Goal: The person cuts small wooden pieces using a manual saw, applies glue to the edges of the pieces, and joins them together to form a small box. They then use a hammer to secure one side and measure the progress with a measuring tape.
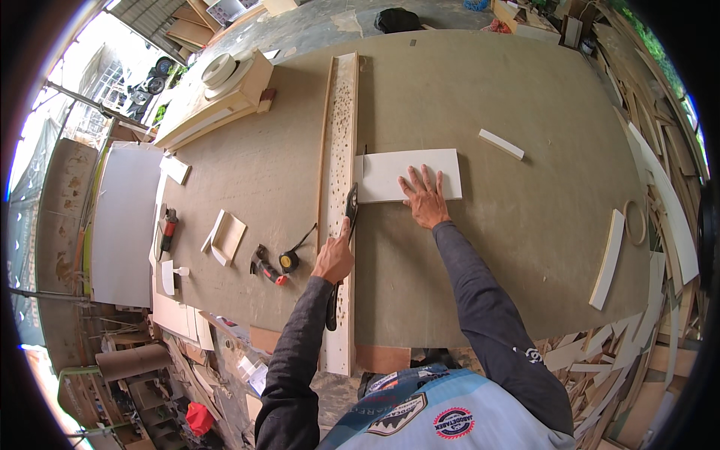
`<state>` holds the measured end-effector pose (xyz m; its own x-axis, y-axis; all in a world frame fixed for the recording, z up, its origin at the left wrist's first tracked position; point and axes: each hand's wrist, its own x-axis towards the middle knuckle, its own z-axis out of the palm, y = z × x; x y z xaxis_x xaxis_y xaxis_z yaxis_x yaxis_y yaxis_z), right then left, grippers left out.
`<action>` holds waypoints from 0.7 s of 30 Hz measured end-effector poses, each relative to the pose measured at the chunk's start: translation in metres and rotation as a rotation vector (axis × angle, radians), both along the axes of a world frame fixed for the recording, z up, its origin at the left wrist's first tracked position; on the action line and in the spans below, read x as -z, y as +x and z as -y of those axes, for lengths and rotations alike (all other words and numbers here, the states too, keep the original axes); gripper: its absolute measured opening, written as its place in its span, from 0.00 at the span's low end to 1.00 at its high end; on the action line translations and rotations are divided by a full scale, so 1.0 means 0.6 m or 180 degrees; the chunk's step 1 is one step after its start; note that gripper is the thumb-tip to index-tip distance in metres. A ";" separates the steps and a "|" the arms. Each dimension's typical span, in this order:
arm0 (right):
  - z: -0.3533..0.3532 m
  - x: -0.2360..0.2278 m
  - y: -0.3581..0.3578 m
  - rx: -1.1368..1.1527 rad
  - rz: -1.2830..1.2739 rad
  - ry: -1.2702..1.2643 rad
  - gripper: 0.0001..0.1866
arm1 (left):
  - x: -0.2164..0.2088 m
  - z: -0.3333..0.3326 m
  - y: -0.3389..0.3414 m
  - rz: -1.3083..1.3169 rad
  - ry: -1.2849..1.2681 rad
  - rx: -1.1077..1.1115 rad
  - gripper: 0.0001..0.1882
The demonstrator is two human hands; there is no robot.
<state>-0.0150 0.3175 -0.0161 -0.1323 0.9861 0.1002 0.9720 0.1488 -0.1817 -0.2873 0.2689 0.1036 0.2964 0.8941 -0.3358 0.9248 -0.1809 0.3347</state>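
On the counter (pixel 517 225), 1 red-and-black power tool (pixel 169 227) lies leftmost, then a tape measure (pixel 289 261). The left hand (pixel 333 261) is closed around a long black tool (pixel 352 201) on a long speckled board (pixel 339 135); at that board's right edge, the right hand (pixel 427 205), fingers spread, rests flat on a white panel (pixel 382 174), left of 1 short white strip (pixel 501 144).

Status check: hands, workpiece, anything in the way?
Left hand gripping black tool at speckled strip. Right hand spread flat on white panel. Panel lies right of strip. Tape measure left of strip, off the panel.
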 end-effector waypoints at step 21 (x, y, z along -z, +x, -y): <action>-0.059 -0.007 0.018 -0.0004 -0.0021 -0.0082 0.32 | -0.031 -0.057 0.039 -0.0235 -0.0212 -0.0166 0.45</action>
<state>-0.0041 0.3529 -0.0120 -0.1331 0.9882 0.0756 0.9706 0.1454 -0.1919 -0.2640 0.3034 0.1219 0.2223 0.8826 -0.4142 0.9550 -0.1114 0.2750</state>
